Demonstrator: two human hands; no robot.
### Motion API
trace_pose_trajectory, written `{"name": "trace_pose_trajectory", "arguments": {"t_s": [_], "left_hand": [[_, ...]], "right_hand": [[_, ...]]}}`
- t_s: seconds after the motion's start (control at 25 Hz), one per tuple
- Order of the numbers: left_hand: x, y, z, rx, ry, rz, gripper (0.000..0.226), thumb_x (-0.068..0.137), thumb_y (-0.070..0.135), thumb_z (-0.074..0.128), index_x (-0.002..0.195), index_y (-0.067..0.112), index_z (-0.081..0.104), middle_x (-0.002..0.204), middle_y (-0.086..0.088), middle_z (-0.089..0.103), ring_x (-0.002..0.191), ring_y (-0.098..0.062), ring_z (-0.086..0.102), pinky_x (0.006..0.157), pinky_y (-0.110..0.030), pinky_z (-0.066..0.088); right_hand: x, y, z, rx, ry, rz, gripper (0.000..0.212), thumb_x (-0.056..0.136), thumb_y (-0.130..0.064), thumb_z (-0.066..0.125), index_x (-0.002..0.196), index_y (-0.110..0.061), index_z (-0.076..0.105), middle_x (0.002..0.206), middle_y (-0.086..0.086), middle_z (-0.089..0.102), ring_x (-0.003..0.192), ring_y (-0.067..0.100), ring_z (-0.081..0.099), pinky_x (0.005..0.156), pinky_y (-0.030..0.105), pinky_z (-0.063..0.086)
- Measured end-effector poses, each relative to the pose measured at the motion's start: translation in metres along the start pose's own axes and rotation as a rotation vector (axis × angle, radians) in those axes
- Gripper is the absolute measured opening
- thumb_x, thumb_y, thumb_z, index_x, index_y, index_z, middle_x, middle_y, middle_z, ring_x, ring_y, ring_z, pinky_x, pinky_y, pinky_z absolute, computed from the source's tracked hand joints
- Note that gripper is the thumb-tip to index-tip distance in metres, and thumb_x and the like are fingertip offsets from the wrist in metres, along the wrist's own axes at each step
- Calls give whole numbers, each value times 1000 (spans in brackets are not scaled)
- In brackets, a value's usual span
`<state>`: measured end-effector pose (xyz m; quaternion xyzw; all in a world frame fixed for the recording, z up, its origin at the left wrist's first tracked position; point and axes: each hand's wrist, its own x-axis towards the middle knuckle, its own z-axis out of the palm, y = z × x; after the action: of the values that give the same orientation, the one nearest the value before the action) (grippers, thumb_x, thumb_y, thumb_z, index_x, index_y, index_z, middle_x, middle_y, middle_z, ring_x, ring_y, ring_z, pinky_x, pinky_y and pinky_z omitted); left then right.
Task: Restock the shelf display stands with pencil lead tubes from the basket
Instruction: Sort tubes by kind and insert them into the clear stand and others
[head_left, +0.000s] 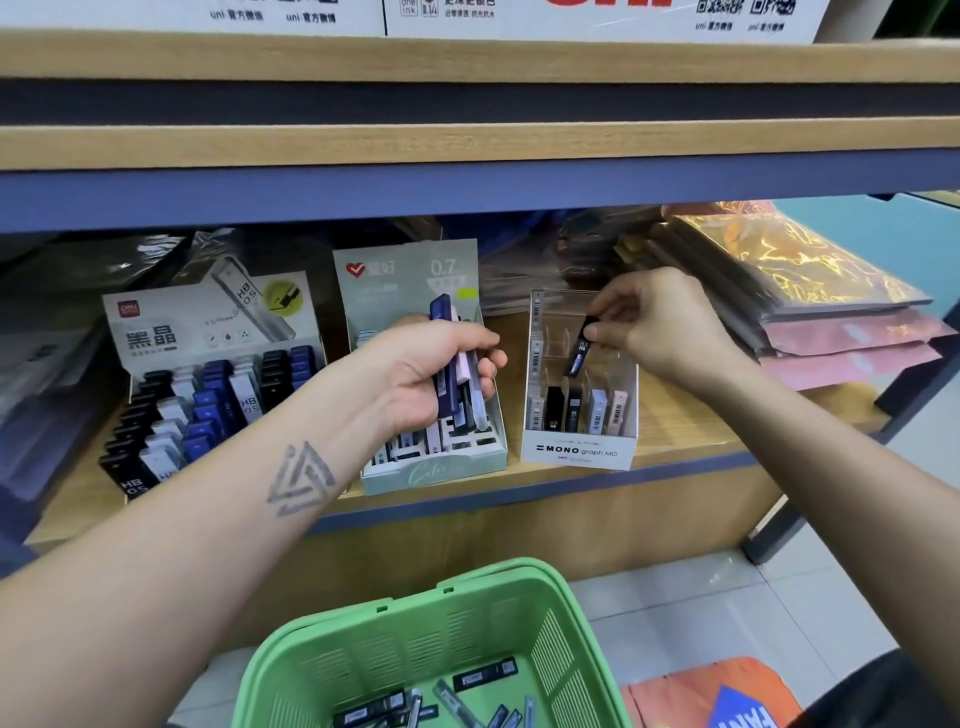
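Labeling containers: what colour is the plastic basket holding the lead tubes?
Light green: the slotted plastic basket, seen in the head view, bottom centre.

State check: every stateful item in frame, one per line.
left hand: grips a bundle of lead tubes
right hand: pinches a black lead tube over the stand
MONO graph stand: front row filled, back slots empty
green basket: tubes left inside
0.7 stand: partly filled
HB 0.5 stand: nearly full
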<state>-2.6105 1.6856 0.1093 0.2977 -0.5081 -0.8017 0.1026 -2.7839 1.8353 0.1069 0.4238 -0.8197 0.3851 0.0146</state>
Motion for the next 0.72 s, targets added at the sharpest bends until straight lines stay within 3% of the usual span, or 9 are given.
{"name": "trace_pose_trajectory", "arguments": {"t_s": [0.12,0.28,0.48,0.72], "left_hand": [[-1,-1,1,9,2,9,11,94,-1,59,105,2,57,70,-14,63,49,-13,54,46,-23,49],[-1,0,0,6,7,16,12,95,-1,59,107,1,57,69,-14,62,49,-13,54,46,-23,50],[1,0,-4,11,6,-3,10,95,0,59,105,2,58,68,-13,63,49,-13,54,46,-22,50],[2,-2,-6,24,7,-8,10,96,0,58,105,3,58,68,-12,62,48,-12,53,46,-22,49]], "right_hand": [[8,5,16,-68,100,-29,13,86,-12,78,98,-16,75,89,-3,69,83,11,67,66,15,49],[19,12,36,-142,94,-55,17,88,-11,76,105,-13,76,97,3,72,90,17,67,83,34,57],[24,19,54,-192,41,-32,18,88,-9,75,105,-13,78,99,6,74,91,19,67,83,31,54],[21,26,65,-331,51,-121,26,90,2,57,105,-9,75,98,13,73,90,31,69,79,42,59]]}}
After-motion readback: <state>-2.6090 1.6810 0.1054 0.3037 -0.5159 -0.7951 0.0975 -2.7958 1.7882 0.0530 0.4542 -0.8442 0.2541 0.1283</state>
